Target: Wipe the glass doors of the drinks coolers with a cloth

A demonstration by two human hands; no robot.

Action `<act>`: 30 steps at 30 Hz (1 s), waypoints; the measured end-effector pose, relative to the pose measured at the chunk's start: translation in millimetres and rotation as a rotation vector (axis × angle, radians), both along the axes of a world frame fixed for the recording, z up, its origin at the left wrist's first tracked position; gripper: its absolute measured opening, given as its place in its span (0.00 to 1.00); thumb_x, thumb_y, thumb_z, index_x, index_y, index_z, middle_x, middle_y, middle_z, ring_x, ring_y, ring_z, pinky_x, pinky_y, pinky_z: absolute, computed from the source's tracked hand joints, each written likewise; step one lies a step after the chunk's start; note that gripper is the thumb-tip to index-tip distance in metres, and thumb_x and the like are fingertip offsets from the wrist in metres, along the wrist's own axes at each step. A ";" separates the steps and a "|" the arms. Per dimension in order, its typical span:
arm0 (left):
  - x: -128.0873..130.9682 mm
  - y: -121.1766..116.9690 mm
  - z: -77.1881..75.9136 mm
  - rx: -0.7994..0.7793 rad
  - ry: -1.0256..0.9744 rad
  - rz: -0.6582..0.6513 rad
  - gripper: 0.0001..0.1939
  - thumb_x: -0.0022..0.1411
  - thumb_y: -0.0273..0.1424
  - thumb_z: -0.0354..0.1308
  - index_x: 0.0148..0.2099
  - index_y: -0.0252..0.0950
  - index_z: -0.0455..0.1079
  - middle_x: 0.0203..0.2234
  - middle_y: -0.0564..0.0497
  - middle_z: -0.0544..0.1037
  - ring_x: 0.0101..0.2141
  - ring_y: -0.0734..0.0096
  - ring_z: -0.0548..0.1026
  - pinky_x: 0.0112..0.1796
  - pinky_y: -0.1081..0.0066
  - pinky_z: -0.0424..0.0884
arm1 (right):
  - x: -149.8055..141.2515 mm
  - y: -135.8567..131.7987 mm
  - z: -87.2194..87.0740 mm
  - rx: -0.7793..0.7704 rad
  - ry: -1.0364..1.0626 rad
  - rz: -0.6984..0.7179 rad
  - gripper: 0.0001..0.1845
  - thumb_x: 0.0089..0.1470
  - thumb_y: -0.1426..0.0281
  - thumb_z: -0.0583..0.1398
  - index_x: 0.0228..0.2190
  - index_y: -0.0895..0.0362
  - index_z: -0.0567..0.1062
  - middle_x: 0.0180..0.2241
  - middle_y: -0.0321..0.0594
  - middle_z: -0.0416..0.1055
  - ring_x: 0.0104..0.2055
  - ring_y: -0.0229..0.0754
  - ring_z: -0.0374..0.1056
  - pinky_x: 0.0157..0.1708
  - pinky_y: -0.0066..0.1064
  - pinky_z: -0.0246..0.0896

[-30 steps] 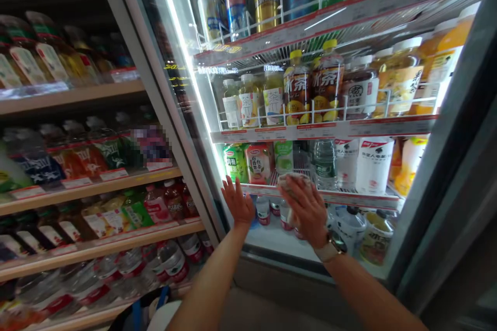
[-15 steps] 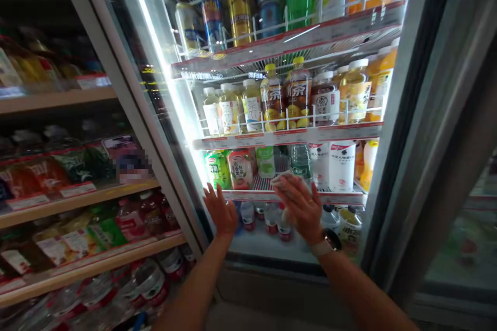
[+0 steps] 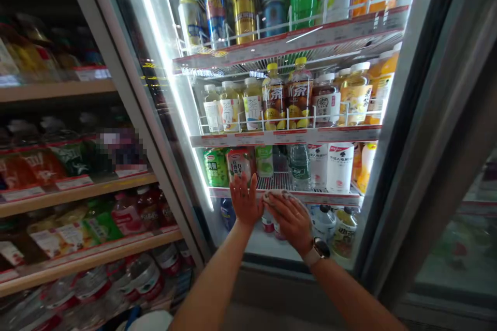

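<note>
My left hand (image 3: 244, 201) lies flat on the glass front of a lit drinks cooler (image 3: 182, 129), fingers spread and pointing up, over a red-labelled bottle (image 3: 239, 164). Right beside it, my right hand (image 3: 292, 220) presses a crumpled pale cloth (image 3: 274, 196) against the glass at the level of the third shelf's edge (image 3: 330, 197). The cloth shows only above my fingertips. A wristwatch (image 3: 318, 249) sits on my right wrist. The two hands almost touch.
Inside the cooler are cans on the top shelf (image 3: 244, 10), tea bottles (image 3: 274, 98) below, and white cartons (image 3: 339, 165). A thick metal door frame (image 3: 419, 139) stands at the right. Open wooden shelves (image 3: 77, 186) with bottled drinks run along the left.
My left hand has slid up and to the right until it is next to my right hand. My right hand and the cloth have shifted slightly left and down on the glass.
</note>
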State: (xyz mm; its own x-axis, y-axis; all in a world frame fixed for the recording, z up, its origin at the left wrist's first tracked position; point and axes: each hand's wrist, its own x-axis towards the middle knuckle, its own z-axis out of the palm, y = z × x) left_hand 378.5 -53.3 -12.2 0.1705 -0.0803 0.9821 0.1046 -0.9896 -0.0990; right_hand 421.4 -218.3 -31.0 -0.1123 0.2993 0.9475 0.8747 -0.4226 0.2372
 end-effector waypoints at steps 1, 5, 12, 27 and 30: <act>-0.1 0.8 -1.0 -0.005 0.000 -0.008 0.32 0.68 0.39 0.48 0.70 0.37 0.47 0.69 0.42 0.48 0.68 0.52 0.42 0.65 0.50 0.43 | -1.0 -0.2 -6.3 -0.052 -0.012 0.020 0.21 0.61 0.78 0.54 0.52 0.49 0.73 0.53 0.36 0.73 0.57 0.37 0.67 0.64 0.34 0.54; -1.8 1.2 -3.7 -0.009 -0.003 -0.031 0.31 0.68 0.39 0.49 0.70 0.38 0.49 0.68 0.41 0.51 0.68 0.52 0.43 0.65 0.50 0.44 | 3.3 -10.6 -7.2 -0.178 -0.078 0.060 0.20 0.62 0.78 0.54 0.52 0.53 0.74 0.54 0.37 0.73 0.59 0.38 0.66 0.64 0.34 0.55; -1.2 -1.2 -4.1 -0.005 -0.014 -0.020 0.31 0.68 0.39 0.47 0.70 0.37 0.49 0.68 0.43 0.51 0.68 0.53 0.43 0.65 0.51 0.45 | 30.7 -45.8 52.7 0.316 0.002 -0.080 0.29 0.60 0.81 0.51 0.58 0.49 0.68 0.59 0.40 0.68 0.64 0.50 0.58 0.61 0.49 0.59; -2.7 -0.6 -6.9 -0.004 0.017 0.034 0.31 0.68 0.36 0.45 0.70 0.36 0.48 0.69 0.42 0.50 0.68 0.53 0.43 0.65 0.49 0.46 | -1.1 -0.4 2.4 -0.044 -0.016 0.093 0.25 0.62 0.80 0.52 0.57 0.50 0.69 0.51 0.36 0.75 0.54 0.37 0.71 0.63 0.34 0.55; -3.4 0.1 -6.6 -0.008 0.036 0.039 0.31 0.67 0.34 0.45 0.70 0.37 0.47 0.69 0.43 0.50 0.68 0.53 0.43 0.65 0.48 0.45 | 1.7 -7.6 -5.9 -0.144 -0.068 0.140 0.23 0.63 0.79 0.53 0.56 0.51 0.70 0.51 0.36 0.75 0.54 0.36 0.70 0.62 0.33 0.56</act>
